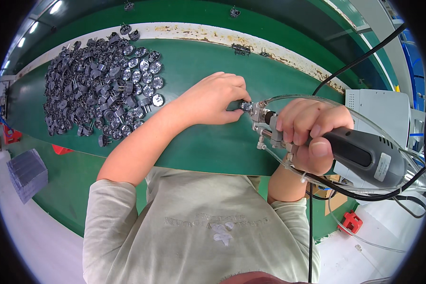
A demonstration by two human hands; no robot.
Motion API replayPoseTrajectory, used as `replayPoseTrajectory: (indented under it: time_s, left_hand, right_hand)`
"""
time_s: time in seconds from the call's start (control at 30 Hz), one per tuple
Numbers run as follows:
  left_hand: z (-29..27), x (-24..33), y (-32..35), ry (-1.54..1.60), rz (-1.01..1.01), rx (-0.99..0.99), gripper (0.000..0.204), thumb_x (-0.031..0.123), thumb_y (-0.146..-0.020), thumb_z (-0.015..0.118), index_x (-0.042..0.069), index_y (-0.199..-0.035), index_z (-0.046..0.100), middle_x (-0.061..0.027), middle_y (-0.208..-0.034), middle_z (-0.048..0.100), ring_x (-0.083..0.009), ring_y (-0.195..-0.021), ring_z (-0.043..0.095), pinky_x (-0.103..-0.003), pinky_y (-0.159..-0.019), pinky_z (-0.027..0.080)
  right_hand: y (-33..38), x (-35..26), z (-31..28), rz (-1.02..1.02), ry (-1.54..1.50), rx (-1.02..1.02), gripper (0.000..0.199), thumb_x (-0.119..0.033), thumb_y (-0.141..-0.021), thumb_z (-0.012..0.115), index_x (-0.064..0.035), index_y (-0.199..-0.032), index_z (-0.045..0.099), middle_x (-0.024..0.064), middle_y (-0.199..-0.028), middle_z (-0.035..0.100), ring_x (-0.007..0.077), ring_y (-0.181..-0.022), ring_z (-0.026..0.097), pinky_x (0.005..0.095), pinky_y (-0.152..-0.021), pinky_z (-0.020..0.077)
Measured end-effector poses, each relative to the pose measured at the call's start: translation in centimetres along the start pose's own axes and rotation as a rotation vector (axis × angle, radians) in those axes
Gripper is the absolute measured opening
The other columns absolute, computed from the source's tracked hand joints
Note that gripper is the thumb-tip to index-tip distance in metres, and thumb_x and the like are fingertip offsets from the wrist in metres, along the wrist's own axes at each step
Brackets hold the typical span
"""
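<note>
A small dark part is pinched by the left hand, just in front of the tool's metal head. The grey hand tool is gripped by the right hand. To do this well, the part should be held straight and firm, with fingers well clear of the metal. Dark round parts are heaped on the left of the green tabletop. A pale machine box is set at the right; a red thing is seen below.
</note>
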State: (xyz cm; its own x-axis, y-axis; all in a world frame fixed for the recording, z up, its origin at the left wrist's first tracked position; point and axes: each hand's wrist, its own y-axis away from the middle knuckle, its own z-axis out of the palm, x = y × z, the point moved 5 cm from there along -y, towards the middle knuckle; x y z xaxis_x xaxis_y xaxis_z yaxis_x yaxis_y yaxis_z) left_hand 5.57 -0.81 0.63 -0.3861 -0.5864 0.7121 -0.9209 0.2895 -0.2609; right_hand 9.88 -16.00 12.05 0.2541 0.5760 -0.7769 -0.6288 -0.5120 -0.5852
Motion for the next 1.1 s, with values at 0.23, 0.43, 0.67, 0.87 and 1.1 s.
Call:
replayPoseTrajectory:
  time_s: [0.23, 0.43, 0.67, 0.87, 1.1]
  left_hand:
    - [0.1, -0.1, -0.1, 0.002, 0.021, 0.005, 0.026, 0.016, -0.078, 0.074, 0.005, -0.101, 0.072, -0.0087, -0.095, 0.064, -0.0295, -0.096, 0.063, -0.041, -0.089, 0.048]
    - [-0.5, 0.6, -0.5, -0.004, 0.053, -0.033, 0.024, 0.016, -0.077, 0.075, 0.007, -0.100, 0.074, -0.0087, -0.093, 0.065, -0.0301, -0.096, 0.064, -0.042, -0.087, 0.049]
    - [-3.3, 1.7, -1.8, -0.305, -0.029, 0.000, 0.023, 0.020, -0.081, 0.074, 0.009, -0.101, 0.076, -0.0093, -0.095, 0.066, -0.0312, -0.097, 0.063, -0.044, -0.088, 0.049]
    - [-9.7, -8.2, -9.7, -0.636, -0.301, 0.326, 0.034, 0.028, -0.082, 0.075, 0.015, -0.114, 0.076, -0.0095, -0.116, 0.066, -0.0303, -0.120, 0.056, -0.044, -0.095, 0.047]
    - [-10.8, -14.7, -7.5, -0.553, -0.488, 0.328, 0.034, 0.013, -0.086, 0.070, 0.006, -0.120, 0.069, -0.0183, -0.118, 0.063, -0.0364, -0.108, 0.064, -0.043, -0.096, 0.052]
  right_hand:
    - [-0.3, 0.4, 0.3, -0.010, 0.056, -0.103, 0.027, 0.004, -0.077, 0.078, -0.0029, -0.085, 0.054, 0.0064, -0.064, 0.060, 0.0174, -0.054, 0.057, 0.0321, -0.051, 0.0488]
    - [-0.2, 0.7, 0.7, 0.106, 0.118, -0.022, 0.022, 0.004, -0.078, 0.075, -0.0031, -0.086, 0.055, 0.0063, -0.066, 0.061, 0.0178, -0.058, 0.059, 0.0307, -0.055, 0.0489]
    - [0.1, -4.3, -1.5, -0.189, -0.141, 0.092, 0.041, -0.032, -0.085, 0.085, -0.0044, -0.093, 0.055, 0.0062, -0.065, 0.059, 0.0218, -0.054, 0.059, 0.0378, -0.055, 0.0534]
    - [0.3, -2.1, -2.0, -0.159, -0.068, 0.127, 0.036, -0.019, -0.086, 0.084, -0.0021, -0.097, 0.055, 0.0084, -0.068, 0.060, 0.0214, -0.058, 0.059, 0.0372, -0.057, 0.0537]
    - [0.0, -1.8, -2.3, -0.117, -0.029, 0.123, 0.031, -0.025, -0.093, 0.074, -0.0035, -0.100, 0.053, 0.0073, -0.069, 0.054, 0.0211, -0.058, 0.055, 0.0388, -0.058, 0.0497]
